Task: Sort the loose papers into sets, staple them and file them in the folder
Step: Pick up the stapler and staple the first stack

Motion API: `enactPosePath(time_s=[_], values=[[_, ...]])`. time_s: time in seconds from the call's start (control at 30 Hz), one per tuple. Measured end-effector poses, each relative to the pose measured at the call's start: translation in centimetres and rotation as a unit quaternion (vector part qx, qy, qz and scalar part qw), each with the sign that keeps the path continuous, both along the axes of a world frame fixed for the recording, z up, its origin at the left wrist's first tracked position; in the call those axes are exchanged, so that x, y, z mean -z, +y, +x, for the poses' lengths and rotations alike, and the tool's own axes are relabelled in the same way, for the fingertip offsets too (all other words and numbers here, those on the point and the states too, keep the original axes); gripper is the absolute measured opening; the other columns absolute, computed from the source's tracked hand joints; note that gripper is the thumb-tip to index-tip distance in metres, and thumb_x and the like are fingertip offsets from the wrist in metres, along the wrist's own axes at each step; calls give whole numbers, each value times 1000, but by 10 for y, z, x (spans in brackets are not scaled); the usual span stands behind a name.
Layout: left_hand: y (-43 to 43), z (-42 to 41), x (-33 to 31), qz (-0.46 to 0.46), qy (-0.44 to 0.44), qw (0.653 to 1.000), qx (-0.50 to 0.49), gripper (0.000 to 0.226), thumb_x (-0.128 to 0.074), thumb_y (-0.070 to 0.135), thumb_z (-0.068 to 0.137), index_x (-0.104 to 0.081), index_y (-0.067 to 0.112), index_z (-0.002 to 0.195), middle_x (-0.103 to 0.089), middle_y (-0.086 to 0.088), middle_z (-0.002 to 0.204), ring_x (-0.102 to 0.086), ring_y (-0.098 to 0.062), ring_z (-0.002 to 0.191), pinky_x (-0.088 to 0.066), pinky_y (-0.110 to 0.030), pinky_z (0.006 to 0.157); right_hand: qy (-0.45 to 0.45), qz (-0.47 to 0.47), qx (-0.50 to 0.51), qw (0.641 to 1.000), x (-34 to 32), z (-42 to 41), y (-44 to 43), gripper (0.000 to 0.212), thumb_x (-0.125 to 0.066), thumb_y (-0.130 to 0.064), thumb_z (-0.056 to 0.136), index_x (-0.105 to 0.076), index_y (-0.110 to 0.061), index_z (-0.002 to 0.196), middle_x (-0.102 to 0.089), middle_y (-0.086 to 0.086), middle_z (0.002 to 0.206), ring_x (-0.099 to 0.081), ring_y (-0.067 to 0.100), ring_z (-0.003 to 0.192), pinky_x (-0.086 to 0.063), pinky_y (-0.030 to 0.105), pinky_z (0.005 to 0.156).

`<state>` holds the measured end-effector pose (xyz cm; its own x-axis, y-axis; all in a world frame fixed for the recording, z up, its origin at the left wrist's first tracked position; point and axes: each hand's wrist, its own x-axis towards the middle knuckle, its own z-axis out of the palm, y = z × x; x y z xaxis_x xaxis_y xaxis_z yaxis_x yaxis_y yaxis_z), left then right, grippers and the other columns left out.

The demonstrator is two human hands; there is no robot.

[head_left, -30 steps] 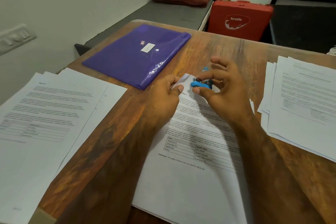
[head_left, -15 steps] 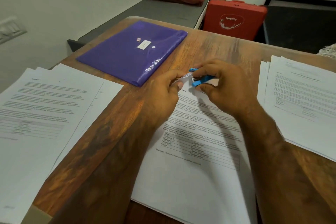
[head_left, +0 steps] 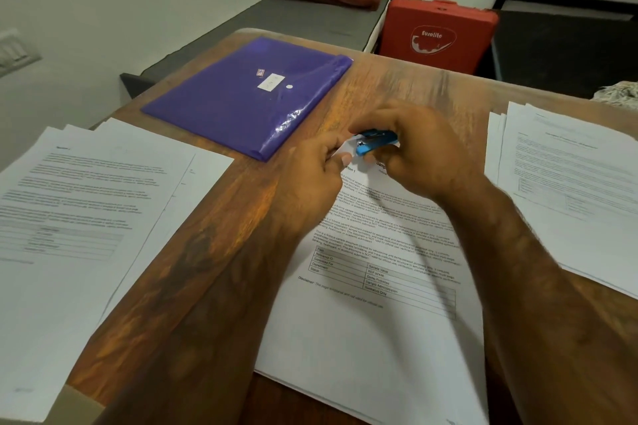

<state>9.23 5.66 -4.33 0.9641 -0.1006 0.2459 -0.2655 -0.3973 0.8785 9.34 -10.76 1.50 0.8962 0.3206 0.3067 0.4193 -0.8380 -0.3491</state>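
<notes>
Left hand (head_left: 319, 162) and right hand (head_left: 423, 152) meet (fingers curled).

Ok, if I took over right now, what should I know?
Left hand pinches the top corner of the middle white paper set. Right hand grips the small blue stapler at that corner.
The left white paper pile and right white paper pile lie on either side; the purple plastic folder lies beyond.
Done: papers in three piles.
To do: finish stapling, file the sets in the folder.
</notes>
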Motion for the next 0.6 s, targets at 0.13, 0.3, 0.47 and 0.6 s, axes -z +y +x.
enactPosePath(time_s=[0.13, 0.3, 0.47, 0.6], values=[[-2, -1, -2, 11, 9, 1000, -13, 15, -61, 19, 103, -73, 28, 107, -71, 5, 83, -67, -16, 75, -59, -48, 70, 26, -22, -6, 999, -4, 3, -1, 47, -74, 3, 88, -71, -23, 127, -67, -3, 126, -60, 14, 116, -51, 32, 101], [-2, 1, 0, 29, 3, 999, -25, 16, -62, 19, 102, -72, 25, 113, -72, 10, 87, -67, -8, 79, -60, -42, 76, 53, -21, -17, 998, -10, 6, -3, 41, -76, 2, 88, -73, -25, 120, -68, -7, 118, -61, 12, 112, -51, 29, 96], [-3, 1, 0, 46, -6, 998, -30, 15, -63, 19, 102, -72, 24, 113, -72, 8, 89, -68, -10, 83, -60, -43, 78, 80, -44, -11, 996, -12, 9, 0, 44, -72, 2, 91, -70, -24, 127, -68, -5, 125, -61, 14, 116, -51, 30, 99], [-2, 2, 2, 54, -7, 998, -25, 14, -63, 19, 102, -71, 24, 112, -71, 7, 88, -67, -12, 82, -59, -44, 76, 82, -42, -8, 996, -13, 9, -1, 44, -72, 3, 90, -70, -23, 126, -67, -6, 122, -59, 11, 113, -46, 25, 93]])
